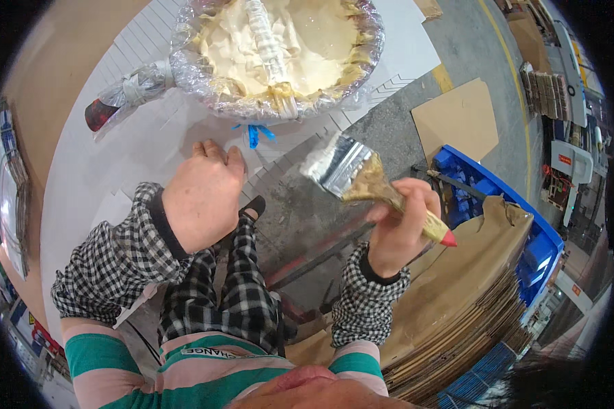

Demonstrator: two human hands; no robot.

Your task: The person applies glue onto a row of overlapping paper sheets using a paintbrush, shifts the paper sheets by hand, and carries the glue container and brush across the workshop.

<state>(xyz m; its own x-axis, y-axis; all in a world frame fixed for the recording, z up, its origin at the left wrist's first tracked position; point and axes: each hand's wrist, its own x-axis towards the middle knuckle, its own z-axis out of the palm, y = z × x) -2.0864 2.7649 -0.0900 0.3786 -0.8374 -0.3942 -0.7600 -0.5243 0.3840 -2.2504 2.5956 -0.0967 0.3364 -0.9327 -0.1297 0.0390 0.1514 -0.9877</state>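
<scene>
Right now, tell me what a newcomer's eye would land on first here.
First, the plastic-wrapped basin of pale paste at the top, with a second brush lying in it. Next, the wide paintbrush gripped in the right hand at centre right, bristles coated. The left hand presses on the white cardboard sheet; brown cardboard sheets are stacked lower right.

A blue crate (533,253) sits right, behind stacked cardboard (457,300). A loose cardboard sheet (457,119) lies on the grey floor (457,48) farther right.
</scene>
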